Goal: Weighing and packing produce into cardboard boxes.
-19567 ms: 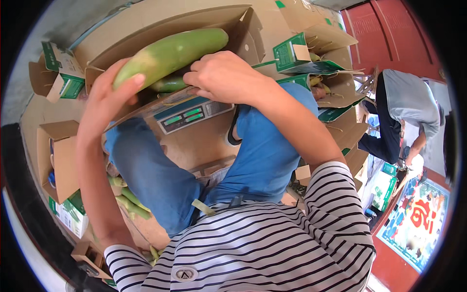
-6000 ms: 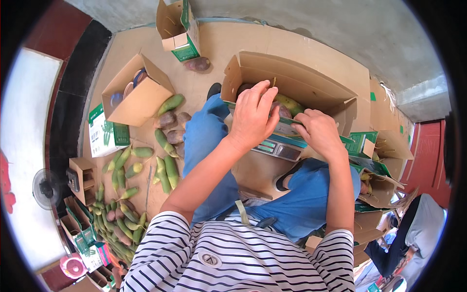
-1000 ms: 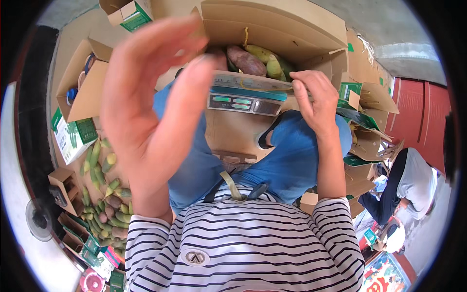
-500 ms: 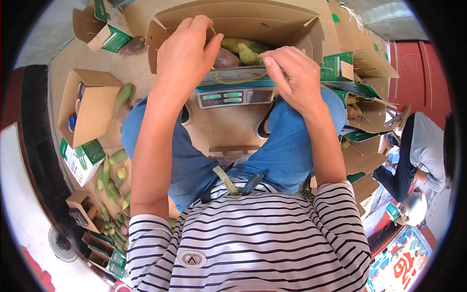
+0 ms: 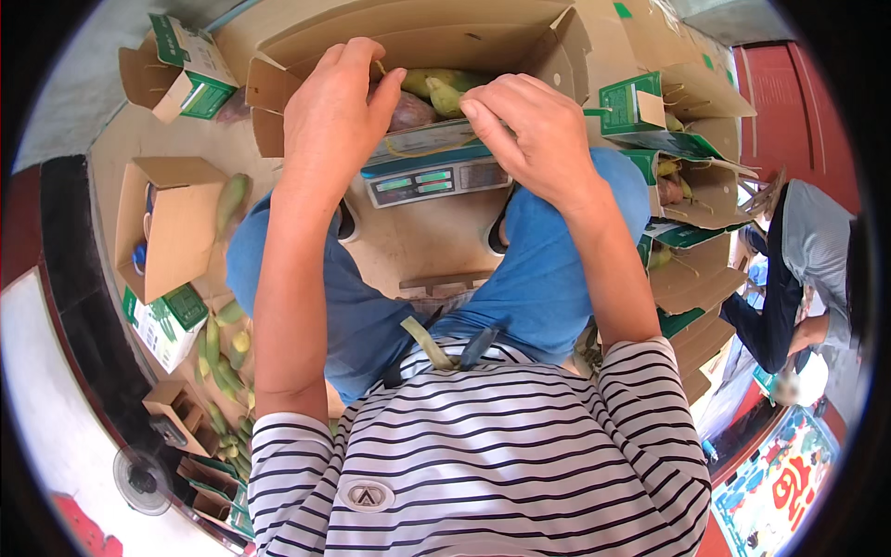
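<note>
Head view: a long brown cardboard box (image 5: 408, 42) is standing open in front of the person, sitting over an electronic scale (image 5: 479, 175) between the knees. Inside it, a purplish-brown vegetable (image 5: 411, 111) is lying beside a small pale green vegetable (image 5: 445, 99), with a longer yellow-green vegetable (image 5: 419, 82) stretching behind them. The left hand (image 5: 332, 107) is arching over the box's left front part, thumb spread well away from the loosely bent fingers, holding nothing that shows. The right hand (image 5: 534, 125) is bending over the front edge, just beside the pale green vegetable; its fingertips are partly hiding, so whether it is gripping anything I cannot tell. A yellow cord (image 5: 432, 147) is looping along the front panel between the hands. At left, a brown open box (image 5: 186, 218) is holding something blue (image 5: 139, 257), and at right an open carton (image 5: 719, 190) is holding reddish and yellowish vegetables (image 5: 670, 190). A green-and-white carton (image 5: 169, 330) is showing a printed green leafy picture, its writing too small to make out. The scale is glowing with green displays, their digits unclear, while a poster (image 5: 780, 487) at lower right is bearing large red lettering.
</note>
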A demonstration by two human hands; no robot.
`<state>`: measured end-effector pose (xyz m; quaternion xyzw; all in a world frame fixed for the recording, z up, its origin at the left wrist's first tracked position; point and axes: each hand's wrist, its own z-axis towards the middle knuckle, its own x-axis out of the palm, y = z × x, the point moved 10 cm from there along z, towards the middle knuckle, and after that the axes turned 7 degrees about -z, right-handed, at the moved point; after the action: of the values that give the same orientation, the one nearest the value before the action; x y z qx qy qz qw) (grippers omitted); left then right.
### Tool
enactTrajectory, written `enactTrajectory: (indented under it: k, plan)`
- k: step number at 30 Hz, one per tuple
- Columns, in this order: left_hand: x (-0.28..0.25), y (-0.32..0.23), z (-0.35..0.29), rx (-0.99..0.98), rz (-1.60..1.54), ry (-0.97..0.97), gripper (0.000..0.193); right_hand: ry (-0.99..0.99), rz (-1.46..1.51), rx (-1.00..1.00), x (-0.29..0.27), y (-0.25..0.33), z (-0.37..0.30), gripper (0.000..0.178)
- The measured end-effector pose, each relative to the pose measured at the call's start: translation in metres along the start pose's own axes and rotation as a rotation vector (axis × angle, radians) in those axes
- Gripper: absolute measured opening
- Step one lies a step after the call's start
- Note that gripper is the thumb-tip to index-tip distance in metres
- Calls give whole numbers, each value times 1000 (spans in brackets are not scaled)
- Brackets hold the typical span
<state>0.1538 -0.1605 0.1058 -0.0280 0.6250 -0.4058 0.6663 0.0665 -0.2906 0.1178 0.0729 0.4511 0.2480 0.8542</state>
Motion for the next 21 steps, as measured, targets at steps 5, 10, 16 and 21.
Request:
enactTrajectory:
  k: [5, 10, 16, 21]
  plan:
    - [5, -2, 2, 3, -18, 9, 27, 13, -7, 12, 1, 0, 0, 16]
    - [8, -2, 2, -3, -18, 13, 27, 20, -6, 5, 3, 1, 0, 15]
    - [4, -2, 3, 17, -8, -13, 27, 7, -8, 9, 1, 1, 1, 14]
    - [2, -2, 0, 30, -3, -15, 27, 15, -3, 17, 2, 2, 2, 15]
